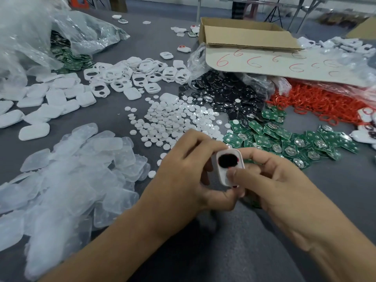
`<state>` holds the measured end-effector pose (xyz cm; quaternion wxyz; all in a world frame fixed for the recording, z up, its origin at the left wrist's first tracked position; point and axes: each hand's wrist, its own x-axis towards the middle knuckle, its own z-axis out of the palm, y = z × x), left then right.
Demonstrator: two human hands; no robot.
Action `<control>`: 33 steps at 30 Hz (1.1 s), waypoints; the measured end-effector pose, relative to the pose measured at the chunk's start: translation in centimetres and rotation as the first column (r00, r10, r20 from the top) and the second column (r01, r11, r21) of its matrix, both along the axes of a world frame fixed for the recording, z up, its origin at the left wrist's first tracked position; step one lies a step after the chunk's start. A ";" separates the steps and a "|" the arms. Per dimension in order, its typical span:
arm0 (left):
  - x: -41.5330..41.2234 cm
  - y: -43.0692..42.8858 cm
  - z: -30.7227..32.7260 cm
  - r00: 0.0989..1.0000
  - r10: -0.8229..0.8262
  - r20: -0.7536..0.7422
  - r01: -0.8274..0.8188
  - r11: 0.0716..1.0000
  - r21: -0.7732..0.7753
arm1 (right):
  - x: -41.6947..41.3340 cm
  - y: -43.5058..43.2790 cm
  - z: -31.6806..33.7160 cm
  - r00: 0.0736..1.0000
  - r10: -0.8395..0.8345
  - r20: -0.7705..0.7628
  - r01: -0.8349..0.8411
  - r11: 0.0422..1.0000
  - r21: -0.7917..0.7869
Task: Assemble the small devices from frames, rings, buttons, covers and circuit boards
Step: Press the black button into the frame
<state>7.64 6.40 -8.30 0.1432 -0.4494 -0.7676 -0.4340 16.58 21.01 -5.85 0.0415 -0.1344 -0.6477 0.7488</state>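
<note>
Left hand point(183, 169), right hand point(270, 180), fingers point(203, 143) of both pinching white frame point(222, 178), black disc point(227, 160) inside

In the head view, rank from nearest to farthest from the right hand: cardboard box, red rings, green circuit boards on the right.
1. Green circuit boards, just beyond the right hand.
2. Red rings, farther back right.
3. Cardboard box, far back.
</note>
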 end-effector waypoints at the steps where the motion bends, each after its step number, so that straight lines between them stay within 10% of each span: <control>1: 0.0 0.0 0.0 1.000 0.007 0.008 -0.007 1.000 0.017 | 0.0 -0.2 -0.1 0.999 -0.038 -0.005 0.038 0.999 -0.009; 12: 0.0 0.0 0.0 0.995 0.095 0.038 -0.098 0.993 0.059 | -0.2 -1.9 -0.8 0.968 -0.242 -0.067 0.229 0.960 -0.162; 28: 0.0 0.1 -0.4 0.988 0.024 0.154 -0.027 1.000 0.015 | -0.2 -0.8 -0.4 0.969 -0.244 -0.049 0.246 0.969 0.028; 33: -0.1 0.0 -0.3 0.985 0.033 0.168 -0.031 0.999 -0.017 | -0.2 -0.3 -0.6 0.928 -0.277 -0.248 0.360 0.835 0.416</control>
